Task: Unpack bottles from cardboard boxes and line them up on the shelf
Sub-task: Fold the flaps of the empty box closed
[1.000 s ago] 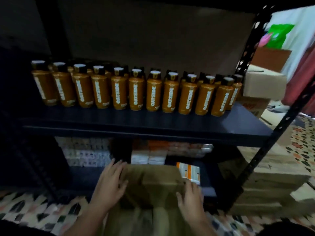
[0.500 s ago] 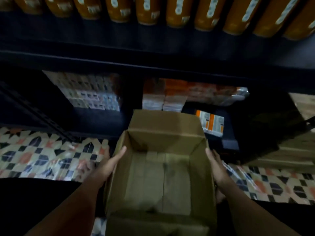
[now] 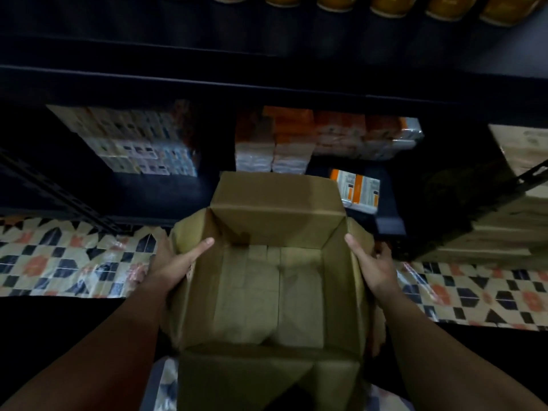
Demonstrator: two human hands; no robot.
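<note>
Open cardboard box (image 3: 267, 295) between the hands, nothing inside. Left hand (image 3: 175, 262) grips its left wall, thumb over the rim; right hand (image 3: 372, 266) grips the right wall likewise. Beyond the hands, bottles (image 3: 385, 5) line the shelf (image 3: 207, 54); wrapped packs (image 3: 326, 137) on the lower level.

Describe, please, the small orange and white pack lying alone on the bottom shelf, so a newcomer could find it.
Start at the open cardboard box held between both hands, and look just past its far right corner onto the dark bottom shelf. There lies the pack, flat and alone, white with orange bands. Its neighbours behind, the wrapped bundles, stand stacked together.
</note>
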